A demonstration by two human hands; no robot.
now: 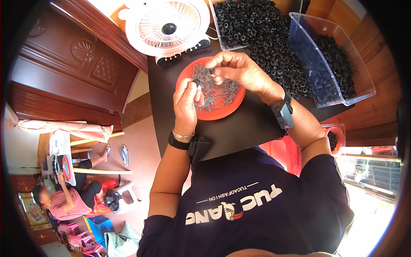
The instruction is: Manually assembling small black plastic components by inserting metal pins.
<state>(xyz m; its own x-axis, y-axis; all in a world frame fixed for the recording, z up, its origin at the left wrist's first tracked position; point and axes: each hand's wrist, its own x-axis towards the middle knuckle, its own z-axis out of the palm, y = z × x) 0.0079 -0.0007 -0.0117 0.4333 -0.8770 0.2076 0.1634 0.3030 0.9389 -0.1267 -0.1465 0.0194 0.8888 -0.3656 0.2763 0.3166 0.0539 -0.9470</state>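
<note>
A small black plastic part (196,82) is pinched between the thumb and fingers of my left hand (186,99), over the left side of a round red plate (234,112). My right hand (242,72) reaches over the plate's far right side. Its thumb and fingertips press together near a tiny dark piece, too small to name. Many small grey metal springs (209,95) lie scattered across the plate beneath both hands. The fingertips of the two hands are close together but apart.
Black plastic parts (274,51) lie heaped at the far right of the dark table (244,132). Beside them a clear bin (329,103) holds more. A white fan (169,30) stands beyond the plate. At left, another person (70,199) sits at a small table.
</note>
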